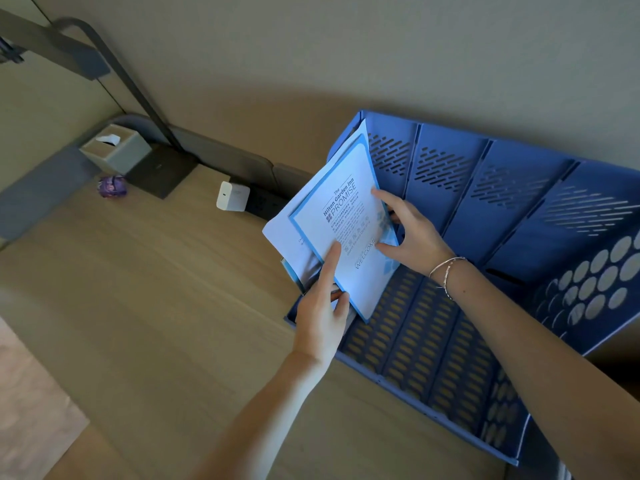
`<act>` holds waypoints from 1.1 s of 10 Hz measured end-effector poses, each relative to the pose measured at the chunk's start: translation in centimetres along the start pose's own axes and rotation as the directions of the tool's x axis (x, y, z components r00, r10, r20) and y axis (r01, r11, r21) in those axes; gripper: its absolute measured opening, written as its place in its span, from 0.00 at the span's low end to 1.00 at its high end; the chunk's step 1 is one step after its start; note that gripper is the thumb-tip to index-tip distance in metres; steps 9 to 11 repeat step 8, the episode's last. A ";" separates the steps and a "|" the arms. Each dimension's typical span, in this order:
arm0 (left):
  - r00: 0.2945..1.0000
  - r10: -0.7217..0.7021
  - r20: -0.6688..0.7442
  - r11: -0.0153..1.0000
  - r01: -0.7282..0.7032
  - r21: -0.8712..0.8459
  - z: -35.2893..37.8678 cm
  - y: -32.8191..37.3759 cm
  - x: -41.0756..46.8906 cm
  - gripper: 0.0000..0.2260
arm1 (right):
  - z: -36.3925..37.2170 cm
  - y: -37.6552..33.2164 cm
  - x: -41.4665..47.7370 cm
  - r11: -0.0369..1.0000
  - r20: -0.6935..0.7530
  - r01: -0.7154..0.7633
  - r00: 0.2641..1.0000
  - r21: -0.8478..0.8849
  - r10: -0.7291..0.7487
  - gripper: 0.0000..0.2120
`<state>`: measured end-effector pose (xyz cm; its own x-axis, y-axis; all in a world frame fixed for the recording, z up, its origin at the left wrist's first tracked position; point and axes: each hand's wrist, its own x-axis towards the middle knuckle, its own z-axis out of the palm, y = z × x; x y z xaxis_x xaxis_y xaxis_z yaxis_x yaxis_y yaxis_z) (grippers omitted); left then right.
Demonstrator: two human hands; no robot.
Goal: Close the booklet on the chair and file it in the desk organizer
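While the closed booklet [346, 233] is slid into the desk organizer [485, 209] leftmost slot, it is pinched by the left hand [322, 317]. It is steadied at its edge by the spread, unclosed right hand [408, 233].

Both bare forearms reached forward and up from the lower edge of the view, converging. The left hand [322, 317] was raised with its index finger stretched straight out and its thumb tucked beneath, pinching. The right hand [412, 233] lay with fingers spread wide and thumb extended, palm down, its wrist wearing thin beaded bracelets [446, 271].
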<state>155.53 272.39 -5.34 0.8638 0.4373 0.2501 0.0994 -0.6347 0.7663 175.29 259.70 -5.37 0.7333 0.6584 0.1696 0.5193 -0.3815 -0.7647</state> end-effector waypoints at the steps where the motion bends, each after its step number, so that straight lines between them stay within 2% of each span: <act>1: 1.000 0.006 0.002 1.000 -0.006 0.006 0.0 -0.4 0.1 0.46 | 0.3 -0.2 -0.1 1.000 0.036 -0.020 0.999 0.010 0.019 0.48; 4: 0.996 0.080 0.046 0.997 -0.079 -0.023 -0.9 0.6 0.0 0.38 | 0.1 -0.9 -1.2 0.997 -0.001 -0.039 0.999 -0.060 0.039 0.49; 6: 0.995 0.009 0.099 0.999 -0.006 -0.031 -2.8 1.7 -1.4 0.33 | -0.8 -1.7 -3.5 0.990 -0.080 -0.122 0.990 -0.067 0.117 0.48; 8: 0.995 0.093 0.031 0.983 -0.097 0.155 -5.8 2.1 -3.0 0.20 | -2.2 -4.9 -7.5 0.982 -0.253 -0.168 0.957 -0.089 0.140 0.42; 11: 0.995 0.093 0.031 0.983 -0.097 0.155 -5.8 2.1 -3.0 0.20 | -2.2 -4.9 -7.5 0.982 -0.253 -0.168 0.957 -0.089 0.140 0.42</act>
